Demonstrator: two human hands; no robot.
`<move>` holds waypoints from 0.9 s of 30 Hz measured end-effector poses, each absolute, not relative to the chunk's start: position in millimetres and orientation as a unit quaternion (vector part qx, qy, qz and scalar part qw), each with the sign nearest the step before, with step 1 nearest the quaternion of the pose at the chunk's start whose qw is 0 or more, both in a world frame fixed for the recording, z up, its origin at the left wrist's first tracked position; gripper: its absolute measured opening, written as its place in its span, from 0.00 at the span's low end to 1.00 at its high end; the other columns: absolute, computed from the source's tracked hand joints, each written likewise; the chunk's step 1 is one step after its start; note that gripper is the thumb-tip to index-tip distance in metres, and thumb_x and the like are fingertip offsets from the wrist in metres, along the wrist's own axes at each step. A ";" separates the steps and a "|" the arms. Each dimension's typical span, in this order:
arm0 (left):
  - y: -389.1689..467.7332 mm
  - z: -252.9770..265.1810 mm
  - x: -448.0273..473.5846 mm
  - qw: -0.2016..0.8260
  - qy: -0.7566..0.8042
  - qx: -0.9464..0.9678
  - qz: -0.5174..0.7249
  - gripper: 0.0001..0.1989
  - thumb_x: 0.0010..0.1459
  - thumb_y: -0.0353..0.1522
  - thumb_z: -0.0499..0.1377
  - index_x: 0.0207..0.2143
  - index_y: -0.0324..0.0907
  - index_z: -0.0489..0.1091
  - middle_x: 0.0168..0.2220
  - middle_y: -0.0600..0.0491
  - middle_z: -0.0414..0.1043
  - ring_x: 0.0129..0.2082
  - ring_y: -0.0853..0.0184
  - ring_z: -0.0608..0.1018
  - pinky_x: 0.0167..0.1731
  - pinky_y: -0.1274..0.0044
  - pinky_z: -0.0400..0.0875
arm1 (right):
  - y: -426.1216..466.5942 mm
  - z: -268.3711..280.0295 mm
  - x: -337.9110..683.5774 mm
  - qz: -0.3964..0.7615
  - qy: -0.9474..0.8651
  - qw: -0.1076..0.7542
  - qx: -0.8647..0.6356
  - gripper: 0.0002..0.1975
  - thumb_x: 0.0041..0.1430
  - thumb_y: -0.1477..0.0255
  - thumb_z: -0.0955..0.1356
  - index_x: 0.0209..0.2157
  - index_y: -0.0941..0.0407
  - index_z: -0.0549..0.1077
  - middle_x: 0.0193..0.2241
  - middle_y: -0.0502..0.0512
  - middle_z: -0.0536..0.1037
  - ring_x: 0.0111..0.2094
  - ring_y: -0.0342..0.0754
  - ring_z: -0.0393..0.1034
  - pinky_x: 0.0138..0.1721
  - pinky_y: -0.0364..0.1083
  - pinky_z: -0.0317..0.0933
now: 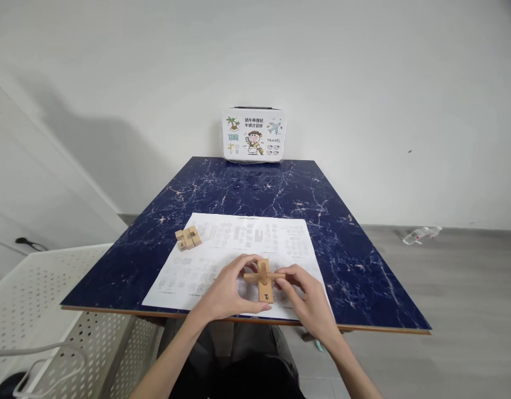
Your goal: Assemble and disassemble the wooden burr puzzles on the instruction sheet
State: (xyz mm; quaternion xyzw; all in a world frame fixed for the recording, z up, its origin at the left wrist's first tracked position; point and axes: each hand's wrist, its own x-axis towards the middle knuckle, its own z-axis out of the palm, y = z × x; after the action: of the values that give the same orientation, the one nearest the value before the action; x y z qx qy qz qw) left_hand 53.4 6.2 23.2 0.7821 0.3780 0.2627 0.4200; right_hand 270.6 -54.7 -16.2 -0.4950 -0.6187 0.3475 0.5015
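A cross-shaped wooden interlocking puzzle (265,291) is held above the printed sheet, a "2" marked on its near end. Its long piece has a slot, with another wooden piece crossing through sideways. My left hand (226,291) grips the long piece between thumb and fingers at its two ends. At the right tip of the crosspiece, the thumb and index finger of my right hand (303,293) pinch the wood. Under both hands lies the white instruction sheet (176,277), covered with small grey diagrams too faint to read. My hands hide part of it.
A second wooden puzzle (189,238), blocky and put together, sits on the sheet's left edge. The dark blue marbled table (255,188) carries a white printed case (254,136) against the wall. Left of the table stands a white perforated cart (39,293) with a cable.
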 end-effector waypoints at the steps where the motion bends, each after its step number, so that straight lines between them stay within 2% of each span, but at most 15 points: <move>1: 5.8 23.5 53.9 0.421 0.376 0.782 0.264 0.40 0.44 0.37 0.77 0.59 0.51 0.67 0.58 0.49 0.74 0.56 0.52 0.77 0.56 0.63 0.73 | -54.9 -16.2 270.5 0.343 -0.620 0.499 -0.499 0.11 0.74 0.64 0.66 0.47 0.54 0.76 0.41 0.57 0.82 0.42 0.52 0.80 0.46 0.49 0.73; 11: 3.8 23.1 54.5 0.375 0.380 0.800 0.274 0.40 0.45 0.36 0.76 0.60 0.49 0.66 0.57 0.49 0.74 0.56 0.52 0.77 0.54 0.65 0.73 | -55.0 -15.8 269.5 0.318 -0.630 0.493 -0.509 0.10 0.74 0.65 0.65 0.46 0.54 0.76 0.41 0.57 0.83 0.41 0.51 0.79 0.44 0.47 0.71; 15: 3.4 22.9 54.0 0.373 0.375 0.805 0.267 0.39 0.44 0.36 0.76 0.59 0.50 0.67 0.57 0.51 0.74 0.56 0.53 0.77 0.55 0.65 0.73 | -55.6 -18.0 269.1 0.302 -0.627 0.489 -0.525 0.09 0.73 0.65 0.66 0.45 0.53 0.77 0.42 0.56 0.83 0.43 0.51 0.79 0.45 0.46 0.70; 27: 3.0 21.3 53.4 0.369 0.371 0.810 0.264 0.40 0.40 0.37 0.77 0.57 0.48 0.68 0.57 0.49 0.74 0.56 0.50 0.77 0.57 0.62 0.72 | -54.3 -21.4 267.1 0.268 -0.623 0.481 -0.556 0.09 0.73 0.66 0.66 0.45 0.53 0.77 0.41 0.56 0.83 0.38 0.52 0.79 0.42 0.47 0.70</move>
State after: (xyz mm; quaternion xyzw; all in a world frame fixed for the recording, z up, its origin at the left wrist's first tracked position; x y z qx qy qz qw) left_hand 53.4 3.0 21.3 0.8102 0.3710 0.2642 0.3689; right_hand 267.1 -54.3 -21.4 -0.5561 -0.6228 0.2679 0.4807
